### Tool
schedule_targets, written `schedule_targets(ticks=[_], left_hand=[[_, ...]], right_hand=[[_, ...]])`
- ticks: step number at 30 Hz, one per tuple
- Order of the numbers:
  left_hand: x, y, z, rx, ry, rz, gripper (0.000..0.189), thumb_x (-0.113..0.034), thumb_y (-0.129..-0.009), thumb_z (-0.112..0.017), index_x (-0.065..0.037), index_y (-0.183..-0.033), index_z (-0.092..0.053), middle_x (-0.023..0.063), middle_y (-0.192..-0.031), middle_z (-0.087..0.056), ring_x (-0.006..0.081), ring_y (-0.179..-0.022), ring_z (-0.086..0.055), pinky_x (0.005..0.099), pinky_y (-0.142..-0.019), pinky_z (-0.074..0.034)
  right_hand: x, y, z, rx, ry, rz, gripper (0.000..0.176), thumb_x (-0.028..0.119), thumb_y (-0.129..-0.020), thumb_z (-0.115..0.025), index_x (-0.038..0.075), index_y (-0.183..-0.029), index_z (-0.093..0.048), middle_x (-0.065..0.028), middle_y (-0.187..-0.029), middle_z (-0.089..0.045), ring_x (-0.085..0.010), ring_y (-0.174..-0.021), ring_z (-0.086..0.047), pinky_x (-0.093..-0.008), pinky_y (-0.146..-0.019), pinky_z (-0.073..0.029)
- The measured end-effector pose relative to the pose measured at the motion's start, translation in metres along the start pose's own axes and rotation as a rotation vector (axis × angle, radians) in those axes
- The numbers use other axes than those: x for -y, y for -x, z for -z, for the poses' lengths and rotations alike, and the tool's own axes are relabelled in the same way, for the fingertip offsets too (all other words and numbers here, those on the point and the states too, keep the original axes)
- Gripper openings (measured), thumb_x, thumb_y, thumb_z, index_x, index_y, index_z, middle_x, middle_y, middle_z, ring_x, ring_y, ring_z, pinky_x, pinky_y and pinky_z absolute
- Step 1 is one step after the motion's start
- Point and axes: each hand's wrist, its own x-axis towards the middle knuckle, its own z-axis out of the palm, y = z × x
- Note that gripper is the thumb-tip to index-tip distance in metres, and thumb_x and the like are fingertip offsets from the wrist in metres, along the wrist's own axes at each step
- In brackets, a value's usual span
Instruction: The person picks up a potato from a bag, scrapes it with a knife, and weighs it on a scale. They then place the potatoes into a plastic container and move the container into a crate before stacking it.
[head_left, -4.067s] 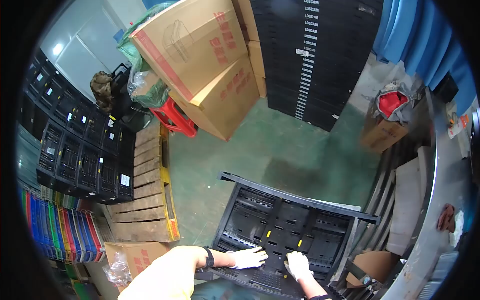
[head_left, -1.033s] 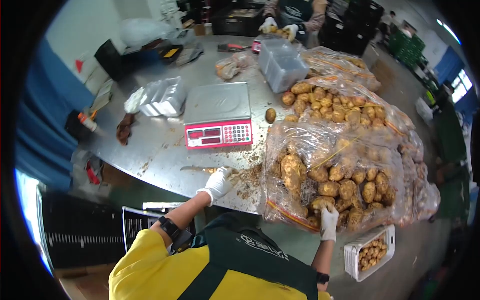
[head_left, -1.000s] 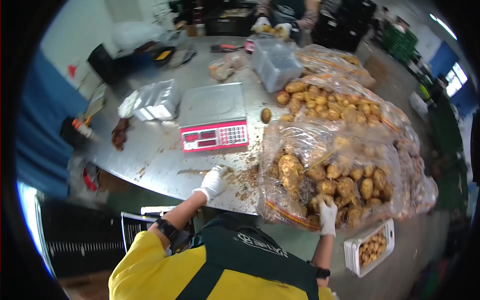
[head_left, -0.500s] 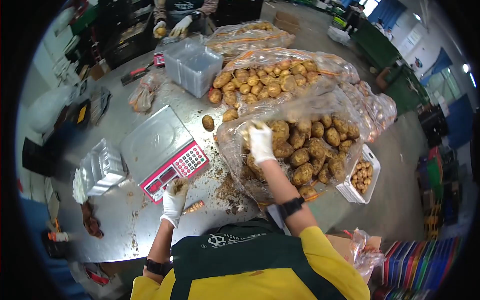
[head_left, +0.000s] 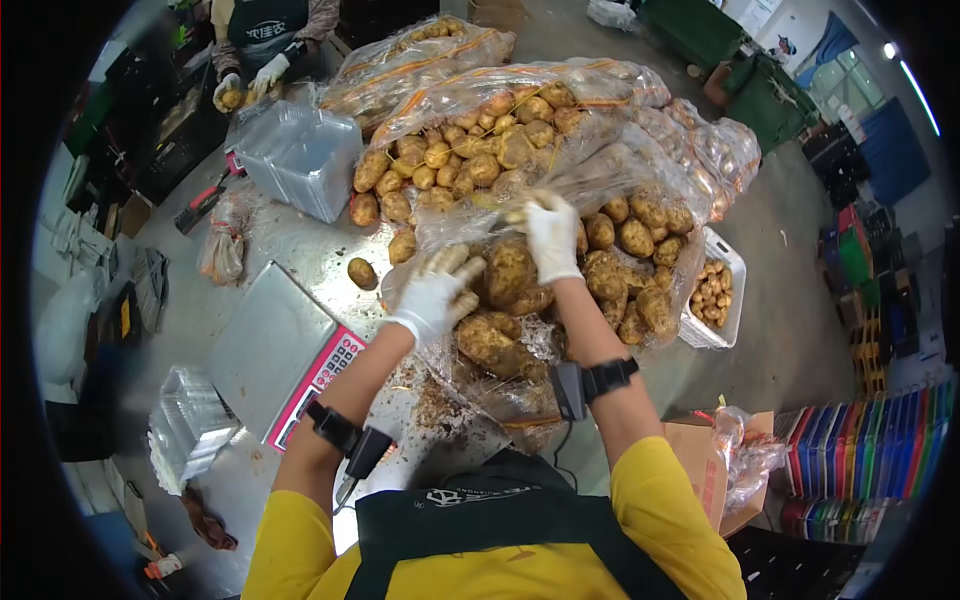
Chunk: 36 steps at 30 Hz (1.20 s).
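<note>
An opened clear plastic bag (head_left: 455, 226) of large, soil-covered potatoes (head_left: 512, 275) lies in front of me. My left hand (head_left: 432, 292), in a white glove, is over the bag's left side, fingers spread beside the big potatoes. Higher up, my right hand (head_left: 552, 238), also gloved, has its fingers closed at the gathered film of the bag's upper edge; the fingertips are slightly blurred. A pink-edged weighing scale (head_left: 275, 340) stands left of the bag, its keypad partly covered by my left forearm. One loose potato (head_left: 362, 273) rests between scale and bag.
Another open bag of potatoes (head_left: 470, 150) lies behind, with stacked clear plastic trays (head_left: 300, 160) to its left. More trays (head_left: 195, 425) stand left of the scale. A white crate (head_left: 738, 290) of small potatoes is at right. Across the table, a co-worker's gloved hands (head_left: 270, 75) hold potatoes.
My left hand has moved from the scale's front edge up and right to the bag. My right hand has shifted slightly up and right along the film. The whole view has shifted.
</note>
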Motion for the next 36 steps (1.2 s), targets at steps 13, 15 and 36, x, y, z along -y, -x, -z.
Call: schedule_targets(ticks=[13,15,36], left_hand=[[0.036,-0.019,-0.023,0.156,0.379,0.398,0.049,-0.035,-0.091,-0.057,-0.019,-0.136,-0.047,0.0151,-0.126,-0.058,0.0316,-0.117,-0.055,0.0375,-0.096,-0.044],[0.051,-0.017,-0.043,0.143,0.157,0.331,0.047,-0.039,-0.093,-0.052,-0.019,-0.136,-0.047,0.0164,-0.127,-0.057,0.0327,-0.116,-0.055,0.0386,-0.096,-0.045],[0.036,-0.008,-0.068,-0.101,0.118,0.267,0.033,-0.027,-0.093,-0.053,-0.006,-0.117,-0.061,0.0206,-0.108,-0.064,0.0397,-0.102,-0.058,0.0415,-0.087,-0.046]], right_hand=[[-0.077,0.045,0.032,0.146,0.003,-0.357,0.065,0.012,-0.065,-0.084,0.001,-0.122,-0.054,-0.0101,-0.106,-0.065,-0.0185,-0.097,-0.062,-0.0294,-0.089,-0.048],[-0.089,0.059,0.061,0.222,-0.268,-0.538,0.048,0.013,-0.080,-0.074,0.002,-0.123,-0.055,-0.0097,-0.116,-0.063,-0.0204,-0.098,-0.063,-0.0339,-0.088,-0.051],[0.036,0.132,0.393,-0.359,-1.078,-0.103,0.062,0.056,-0.088,-0.053,0.010,-0.129,-0.045,-0.0142,-0.122,-0.054,-0.0331,-0.108,-0.055,-0.0475,-0.090,-0.052]])
